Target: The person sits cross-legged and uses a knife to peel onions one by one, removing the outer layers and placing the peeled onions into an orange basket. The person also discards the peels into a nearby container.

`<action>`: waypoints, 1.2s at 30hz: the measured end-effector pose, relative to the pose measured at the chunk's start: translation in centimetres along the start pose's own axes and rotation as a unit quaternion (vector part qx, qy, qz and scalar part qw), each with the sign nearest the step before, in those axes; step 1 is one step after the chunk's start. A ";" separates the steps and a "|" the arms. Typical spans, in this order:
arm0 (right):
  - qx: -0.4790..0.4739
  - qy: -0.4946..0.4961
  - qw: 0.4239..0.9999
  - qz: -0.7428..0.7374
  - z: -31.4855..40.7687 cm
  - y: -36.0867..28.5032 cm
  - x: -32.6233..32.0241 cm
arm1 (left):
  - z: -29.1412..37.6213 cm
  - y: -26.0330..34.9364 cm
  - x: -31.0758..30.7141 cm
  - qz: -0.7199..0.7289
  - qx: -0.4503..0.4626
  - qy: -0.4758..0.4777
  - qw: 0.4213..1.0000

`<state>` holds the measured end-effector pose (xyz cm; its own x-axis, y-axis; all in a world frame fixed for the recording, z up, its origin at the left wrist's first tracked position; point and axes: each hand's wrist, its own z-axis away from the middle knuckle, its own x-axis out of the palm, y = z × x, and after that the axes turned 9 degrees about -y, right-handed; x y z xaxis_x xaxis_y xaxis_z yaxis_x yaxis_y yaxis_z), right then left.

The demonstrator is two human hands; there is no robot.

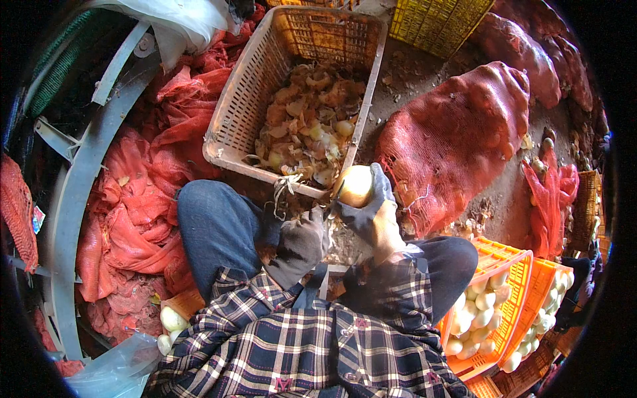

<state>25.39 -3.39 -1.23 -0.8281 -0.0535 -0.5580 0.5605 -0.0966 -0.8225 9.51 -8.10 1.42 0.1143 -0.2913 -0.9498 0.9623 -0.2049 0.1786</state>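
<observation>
My right hand [372, 219], in a grey and dark work glove, holds a large yellow-skinned onion [355, 186] from below and its right side. My left hand [301, 240], in a dark grey glove, is closed just left of and below the onion. It appears to grip a small knife [340, 189], whose dark narrow tip shows against the onion's left side; the handle is hidden. Both hands are over my lap, at the near rim of a worn orange plastic crate [234, 122]. Inside the crate lie loose onion skins [293, 114] and a few pale onions.
Red mesh netting [134, 199] is heaped at left beside a curved metal frame [74, 199]. A full red mesh sack [458, 139] lies at right, with more sacks behind. Orange crates [522, 298] of peeled onions stand at lower right. A yellow crate [438, 25] is at the back.
</observation>
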 end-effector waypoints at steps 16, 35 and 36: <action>-0.101 0.038 0.993 0.056 0.7 0.3 1.8 | -0.3 -0.5 -2.9 0.135 -0.052 -0.044 0.989; -0.159 0.089 0.981 0.072 0.4 1.0 2.6 | -2.4 -1.5 -4.0 0.138 -0.092 -0.137 0.977; -0.159 0.081 0.982 0.069 0.4 0.7 2.5 | -2.9 -1.7 -4.7 0.198 -0.126 -0.189 0.954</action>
<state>23.67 -4.04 -3.19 -0.7463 0.1168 -0.6553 0.6630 0.2175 -0.7163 8.04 -3.70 4.82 0.4294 -0.6248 -0.6521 0.8966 0.2084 0.3908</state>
